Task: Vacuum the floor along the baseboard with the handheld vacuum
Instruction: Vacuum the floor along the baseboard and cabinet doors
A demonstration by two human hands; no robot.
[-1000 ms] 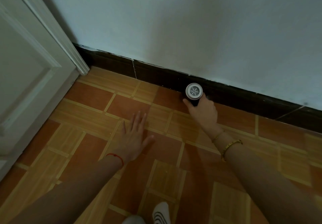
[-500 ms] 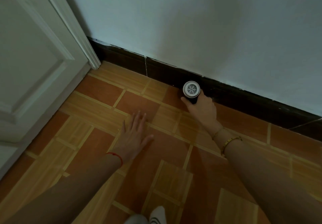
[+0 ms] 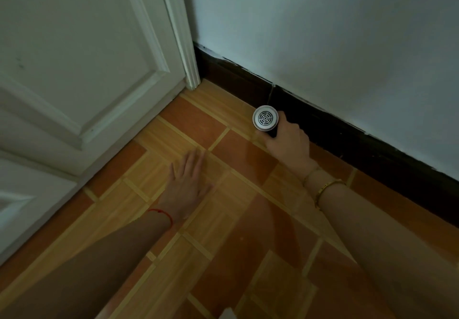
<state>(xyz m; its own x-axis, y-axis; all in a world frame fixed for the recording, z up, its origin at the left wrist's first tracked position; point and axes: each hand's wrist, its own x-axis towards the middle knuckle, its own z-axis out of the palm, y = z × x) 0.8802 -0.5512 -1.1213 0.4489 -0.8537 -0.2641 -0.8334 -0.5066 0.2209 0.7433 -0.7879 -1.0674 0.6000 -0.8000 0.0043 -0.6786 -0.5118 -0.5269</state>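
My right hand (image 3: 288,144) grips a small handheld vacuum (image 3: 265,119), a dark cylinder whose white round end with a grille faces me. The vacuum is held down at the foot of the dark baseboard (image 3: 347,142), and its nozzle is hidden behind it. The baseboard runs along the white wall from the door frame toward the right. My left hand (image 3: 186,184) lies flat on the orange and tan tiled floor (image 3: 231,244), fingers spread, well left of the vacuum. A red string circles that wrist; gold bracelets sit on the right wrist.
A white panelled door (image 3: 74,70) with its frame (image 3: 183,45) fills the left side and meets the baseboard at the corner. The white wall (image 3: 335,33) rises behind the baseboard. A white sock tip (image 3: 229,313) shows at the bottom edge.
My right hand has slid the vacuum leftward along the baseboard, closer to the door-frame corner. The view has swung left, showing more door. My left hand stays flat on the floor.
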